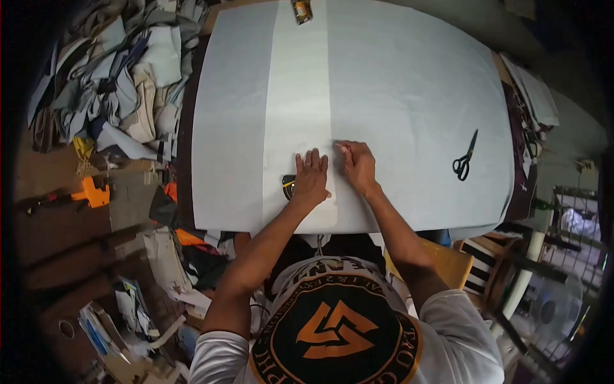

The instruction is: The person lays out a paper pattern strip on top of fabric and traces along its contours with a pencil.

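A long, pale paper-like strip [298,83] runs lengthwise over the grey fabric [409,96] spread on the table. My left hand [311,178] lies flat on the strip with its fingers stretched out. A black and yellow tape measure [288,185] sits just left of that hand, partly covered by it. At the strip's right edge, my right hand [359,165] is closed in a pinch with its fingertips close to the fabric. Whatever it pinches is too small to name. Black-handled scissors [465,157] rest on the fabric to the right, blades pointing away.
A small amber and black object [301,11] stands on the strip's far end. Heaped fabric scraps [121,89] fill the far left, above an orange tool [93,192]. A wooden chair [483,269] and a fan [553,310] are at the lower right.
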### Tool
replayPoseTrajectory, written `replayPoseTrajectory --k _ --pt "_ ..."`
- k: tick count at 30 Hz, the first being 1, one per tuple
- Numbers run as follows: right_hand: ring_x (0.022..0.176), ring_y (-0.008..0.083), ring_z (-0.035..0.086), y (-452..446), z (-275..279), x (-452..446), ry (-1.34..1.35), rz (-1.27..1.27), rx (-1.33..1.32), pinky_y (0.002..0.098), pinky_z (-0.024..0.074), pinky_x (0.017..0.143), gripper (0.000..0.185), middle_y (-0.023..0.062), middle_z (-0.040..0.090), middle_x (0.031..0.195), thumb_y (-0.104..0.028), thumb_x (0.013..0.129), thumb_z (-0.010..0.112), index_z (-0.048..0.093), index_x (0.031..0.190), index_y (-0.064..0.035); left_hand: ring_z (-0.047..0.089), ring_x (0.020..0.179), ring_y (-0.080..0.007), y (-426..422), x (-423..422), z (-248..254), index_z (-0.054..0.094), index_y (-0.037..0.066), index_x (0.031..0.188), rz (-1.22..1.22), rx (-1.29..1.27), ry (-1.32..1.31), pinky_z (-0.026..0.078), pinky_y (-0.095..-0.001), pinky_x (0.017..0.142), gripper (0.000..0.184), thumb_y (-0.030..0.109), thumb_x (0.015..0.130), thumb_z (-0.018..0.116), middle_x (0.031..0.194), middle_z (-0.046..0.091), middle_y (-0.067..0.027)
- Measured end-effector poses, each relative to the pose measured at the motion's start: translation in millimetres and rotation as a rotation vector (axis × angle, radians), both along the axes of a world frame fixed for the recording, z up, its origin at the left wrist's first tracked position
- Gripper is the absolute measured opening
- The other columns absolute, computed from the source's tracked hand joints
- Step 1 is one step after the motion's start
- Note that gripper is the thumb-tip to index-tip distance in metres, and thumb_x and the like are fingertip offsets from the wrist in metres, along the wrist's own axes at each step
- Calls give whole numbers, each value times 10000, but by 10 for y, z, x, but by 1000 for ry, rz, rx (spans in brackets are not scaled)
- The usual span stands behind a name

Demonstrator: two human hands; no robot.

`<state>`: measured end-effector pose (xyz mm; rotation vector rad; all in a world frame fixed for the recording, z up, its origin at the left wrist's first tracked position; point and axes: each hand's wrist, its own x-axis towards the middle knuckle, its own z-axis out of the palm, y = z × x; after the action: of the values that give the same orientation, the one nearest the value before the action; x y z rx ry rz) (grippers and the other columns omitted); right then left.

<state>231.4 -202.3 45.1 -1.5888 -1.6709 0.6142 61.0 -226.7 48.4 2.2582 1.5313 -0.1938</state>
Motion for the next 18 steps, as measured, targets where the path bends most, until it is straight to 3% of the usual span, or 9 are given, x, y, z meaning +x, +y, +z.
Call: replayPoseTrajectory --k 6,18 --pt "969 377 665 80 -80 23 -30 98 34 441 550 855 189 143 760 1033 -174 1016 634 769 1067 -52 272 1572 -411 -46 1 -79 369 46 1600 20 16 23 166 -635 1271 1161 432 668 944 1681 283 -264" --pt "983 357 670 30 -102 -83 -75 29 6 442 544 876 229 145 765 1021 -197 1024 609 776 1083 -53 281 1566 -426 -125 -128 -178 368 42 1581 -4 66 -93 194 -647 1262 1184 447 640 962 1660 310 -277"
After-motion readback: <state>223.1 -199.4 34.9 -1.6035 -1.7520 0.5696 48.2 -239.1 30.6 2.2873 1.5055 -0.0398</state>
